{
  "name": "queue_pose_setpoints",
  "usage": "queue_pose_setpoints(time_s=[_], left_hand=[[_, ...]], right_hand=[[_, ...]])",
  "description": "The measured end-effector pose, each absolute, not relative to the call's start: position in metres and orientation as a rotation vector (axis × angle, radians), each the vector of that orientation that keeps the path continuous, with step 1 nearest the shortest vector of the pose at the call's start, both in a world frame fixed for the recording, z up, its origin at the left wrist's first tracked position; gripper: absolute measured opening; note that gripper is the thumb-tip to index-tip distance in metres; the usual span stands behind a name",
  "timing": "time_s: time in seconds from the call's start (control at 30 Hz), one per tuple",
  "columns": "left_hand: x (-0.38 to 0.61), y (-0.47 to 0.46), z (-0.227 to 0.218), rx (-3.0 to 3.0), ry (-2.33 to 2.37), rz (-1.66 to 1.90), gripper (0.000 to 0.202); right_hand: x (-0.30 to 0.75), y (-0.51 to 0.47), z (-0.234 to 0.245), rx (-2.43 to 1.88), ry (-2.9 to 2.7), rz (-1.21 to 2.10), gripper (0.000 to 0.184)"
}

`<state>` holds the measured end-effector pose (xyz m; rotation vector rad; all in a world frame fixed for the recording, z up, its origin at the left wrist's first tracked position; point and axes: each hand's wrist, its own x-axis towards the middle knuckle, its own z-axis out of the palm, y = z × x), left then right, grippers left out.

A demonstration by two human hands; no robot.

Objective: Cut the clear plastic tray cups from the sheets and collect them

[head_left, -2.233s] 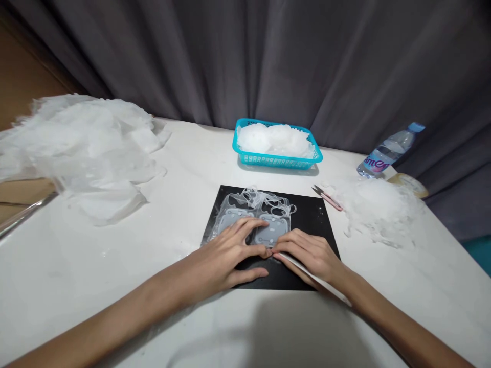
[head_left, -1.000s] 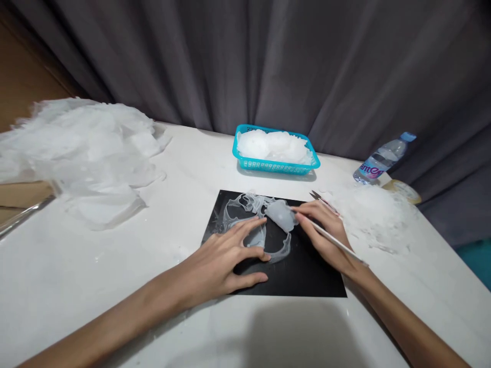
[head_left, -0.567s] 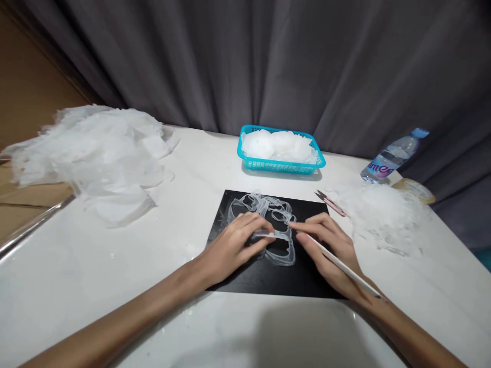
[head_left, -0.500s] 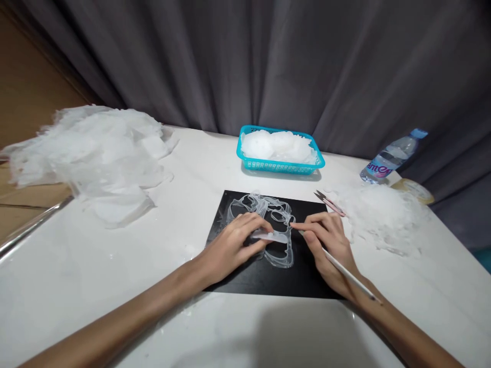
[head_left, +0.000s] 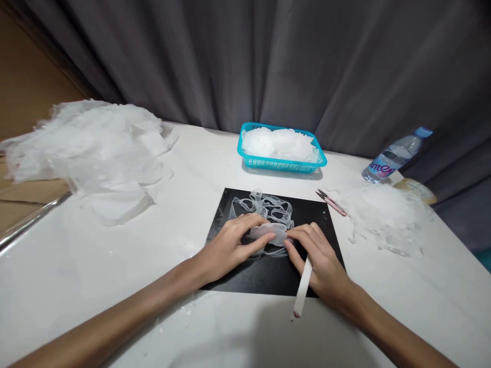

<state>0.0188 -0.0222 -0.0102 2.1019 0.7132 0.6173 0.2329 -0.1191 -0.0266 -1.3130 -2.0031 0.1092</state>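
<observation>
White table (head_left: 134,276) in front, soft shadow across its near part. Nearest item is the white stick (head_left: 303,289), reddish mark at its near end; it pokes out from under the right hand (head_left: 320,258) toward the wearer, past the near edge of the black mat (head_left: 257,280). Right hand is mostly closed: stick tucked in the grip, thumb and fingertips brought together at the right end of the translucent piece (head_left: 279,236). Can't tell how firm that pinch is. Left hand (head_left: 233,246) is part-closed, thumb on the near face of the same piece, fingers behind it, holding it. So the piece sits between both hands, above the middle of the mat. Behind it, a tangle of clear film webbing (head_left: 282,207) with cut-out openings lies on the mat's far half. Pink-handled snips (head_left: 332,202) rest by the mat's far right corner, blades apart. Right of them, a loose heap of clear scraps (head_left: 387,217); tape roll (head_left: 420,189) just behind, partly hidden. Far left, a big pile of white sheets (head_left: 99,148) near some cardboard (head_left: 34,193). Blue-capped bottle (head_left: 395,156) back right. Turquoise basket (head_left: 284,164) at the back, filled with white pieces (head_left: 276,142). Grey curtain (head_left: 287,61) behind everything.
</observation>
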Motion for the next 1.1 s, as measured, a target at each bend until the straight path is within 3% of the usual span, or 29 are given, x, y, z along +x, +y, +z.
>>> queue_pose_setpoints(time_s=[0.27, 0.57, 0.77, 0.93, 1.1], left_hand=[[0.023, -0.020, -0.002, 1.968, 0.768, 0.567, 0.031], [0.022, -0.026, 0.005, 1.985, 0.758, 0.464, 0.031], [0.026, -0.031, 0.000, 1.931, 0.763, 0.518, 0.026], [0.025, -0.015, -0.005, 1.185, 1.095, 0.855, 0.034], [0.020, -0.011, -0.004, 1.302, 1.014, 0.829, 0.033]], right_hand=[[0.236, -0.118, -0.028, -1.327, -1.983, 0.210, 0.020], [0.235, -0.117, -0.026, -1.257, -1.978, 0.237, 0.016], [0.234, -0.119, -0.020, -1.224, -2.090, 0.070, 0.018], [0.235, -0.124, -0.016, -1.261, -2.124, -0.326, 0.019], [0.236, -0.123, -0.022, -1.344, -2.081, -0.180, 0.018]])
